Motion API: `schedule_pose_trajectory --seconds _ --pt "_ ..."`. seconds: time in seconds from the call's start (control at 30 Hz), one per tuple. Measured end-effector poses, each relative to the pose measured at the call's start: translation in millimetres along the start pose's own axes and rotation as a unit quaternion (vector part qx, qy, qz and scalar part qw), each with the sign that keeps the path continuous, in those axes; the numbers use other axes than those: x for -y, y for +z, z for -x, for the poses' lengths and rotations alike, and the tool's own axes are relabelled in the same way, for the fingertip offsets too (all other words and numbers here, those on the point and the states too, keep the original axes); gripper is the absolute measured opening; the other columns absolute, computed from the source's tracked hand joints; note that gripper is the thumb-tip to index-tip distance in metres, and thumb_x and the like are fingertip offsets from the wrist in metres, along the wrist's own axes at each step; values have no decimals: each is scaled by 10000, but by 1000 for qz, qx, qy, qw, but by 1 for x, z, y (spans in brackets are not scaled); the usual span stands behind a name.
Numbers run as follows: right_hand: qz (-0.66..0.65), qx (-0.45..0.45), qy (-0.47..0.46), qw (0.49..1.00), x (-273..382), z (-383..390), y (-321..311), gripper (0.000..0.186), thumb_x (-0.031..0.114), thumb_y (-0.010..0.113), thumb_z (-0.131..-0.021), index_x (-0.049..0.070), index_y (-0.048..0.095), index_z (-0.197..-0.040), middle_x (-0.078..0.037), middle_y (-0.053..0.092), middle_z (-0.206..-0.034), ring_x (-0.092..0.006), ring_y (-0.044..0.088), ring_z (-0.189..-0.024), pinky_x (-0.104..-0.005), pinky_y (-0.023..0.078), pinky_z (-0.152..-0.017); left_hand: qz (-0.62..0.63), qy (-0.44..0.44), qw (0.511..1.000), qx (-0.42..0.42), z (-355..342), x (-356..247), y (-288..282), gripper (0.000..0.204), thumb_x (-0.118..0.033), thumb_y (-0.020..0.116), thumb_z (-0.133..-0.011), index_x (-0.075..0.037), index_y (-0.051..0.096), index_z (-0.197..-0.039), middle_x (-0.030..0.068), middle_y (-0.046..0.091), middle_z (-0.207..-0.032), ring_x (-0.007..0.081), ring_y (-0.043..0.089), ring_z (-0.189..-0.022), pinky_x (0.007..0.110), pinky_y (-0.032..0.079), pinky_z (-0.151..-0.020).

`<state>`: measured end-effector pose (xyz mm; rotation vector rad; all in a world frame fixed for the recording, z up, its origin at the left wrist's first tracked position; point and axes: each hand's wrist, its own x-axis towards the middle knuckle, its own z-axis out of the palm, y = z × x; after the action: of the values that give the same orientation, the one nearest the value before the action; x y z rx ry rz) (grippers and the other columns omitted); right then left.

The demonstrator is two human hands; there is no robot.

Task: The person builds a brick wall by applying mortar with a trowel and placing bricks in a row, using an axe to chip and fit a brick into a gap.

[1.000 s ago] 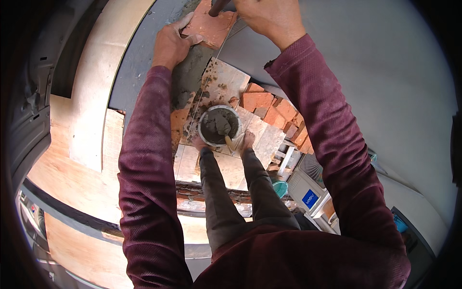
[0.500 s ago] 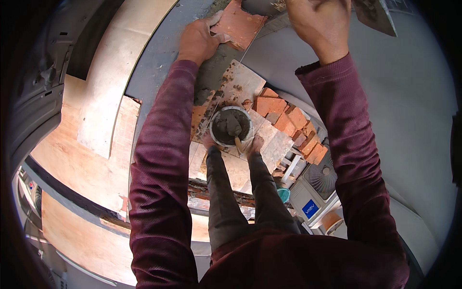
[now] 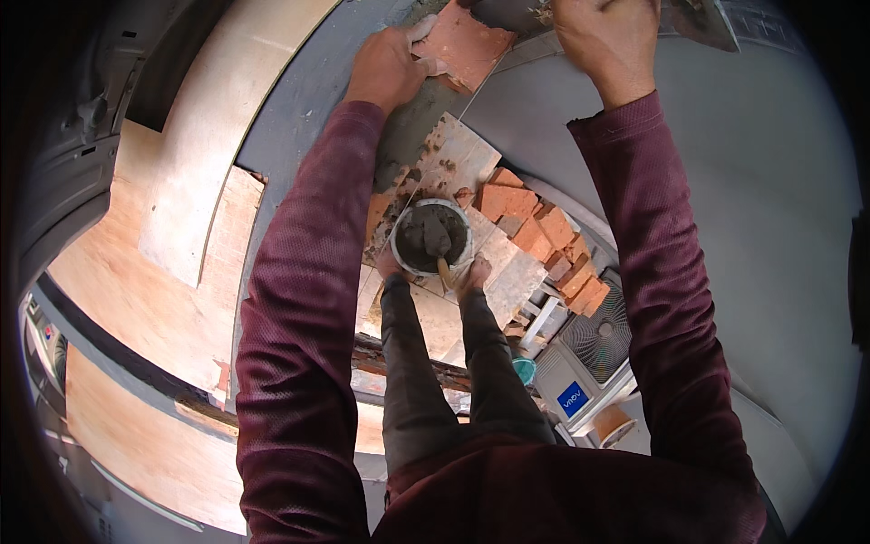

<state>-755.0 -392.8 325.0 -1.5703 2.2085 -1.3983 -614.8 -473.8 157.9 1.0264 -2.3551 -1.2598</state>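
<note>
At the top of the view my left hand point(image 3: 396, 65) is closed on a flat orange-red brick point(image 3: 464, 45), thumb and fingers at its left end. The brick rests on a strip of grey mortar point(image 3: 408, 136) along a ledge. Up to the right, my right hand point(image 3: 609, 43) is closed, its fingers partly cut off by the frame's edge. A trowel point(image 3: 711, 23) juts out to the right of that hand, its grey blade smeared; the grip is hidden in the fist. Between my feet stands a round bucket point(image 3: 396, 245) of wet mortar point(image 3: 433, 227), with a wooden-handled tool point(image 3: 445, 272) stuck in it.
Several orange bricks point(image 3: 535, 227) are piled right of the bucket, by an outdoor fan unit point(image 3: 598, 340). My feet stand on mortar-spotted boards point(image 3: 453, 150). Plywood sheets point(image 3: 181, 208) lie at left, and a smooth grey wall point(image 3: 770, 199) curves along the right.
The view has shifted slightly. My left hand and the brick sit a little further right in the picture. The trowel blade has moved up toward the top edge.
</note>
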Motion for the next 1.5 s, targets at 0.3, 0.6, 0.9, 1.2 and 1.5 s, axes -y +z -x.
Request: schedule_pose_trajectory --seconds 0.3,0.6,0.9,1.2,1.5 --pt "-15 44 63 997 22 2 -7 198 154 710 -832 -19 629 -883 -60 642 -773 -148 620 -734 -304 495 -674 5 -11 1000 -12 4 -14 -7 601 -152 765 -724 -37 577 -1283 253 648 -1070 349 652 -983 362 501 -867" --pt "19 51 30 998 0 4 0 166 130 690 -842 -24 630 -861 -70 649 -762 -150 627 -727 -299 500 -669 64 21 997 -23 9 -16 -9 583 -113 732 -730 -13 568 -1280 282 635 -1047 377 652 -987 387 502 -841" --pt "35 19 -33 999 -6 18 -3 168 142 700 -822 -12 637 -848 -71 645 -744 -142 608 -694 -303 491 -644 55 79 994 -60 7 -7 2 606 -130 748 -734 5 550 -1291 287 640 -1043 363 665 -956 397 501 -841" --pt "-176 -40 -28 983 42 35 -53 228 192 678 -883 10 609 -1001 -110 675 -907 -183 633 -814 -313 515 -733 -35 6 992 -123 29 -33 -24 710 -202 757 -742 -68 478 -1381 278 626 -1138 342 626 -1087 392 464 -950" --pt "-234 -2 448 863 -76 386 -161 246 222 586 -963 35 480 -1083 -54 533 -837 -151 540 -771 -334 468 -767 353 -154 918 91 310 -79 103 388 -130 705 -875 -43 608 -1241 55 687 -1038 110 611 -828 267 494 -769"
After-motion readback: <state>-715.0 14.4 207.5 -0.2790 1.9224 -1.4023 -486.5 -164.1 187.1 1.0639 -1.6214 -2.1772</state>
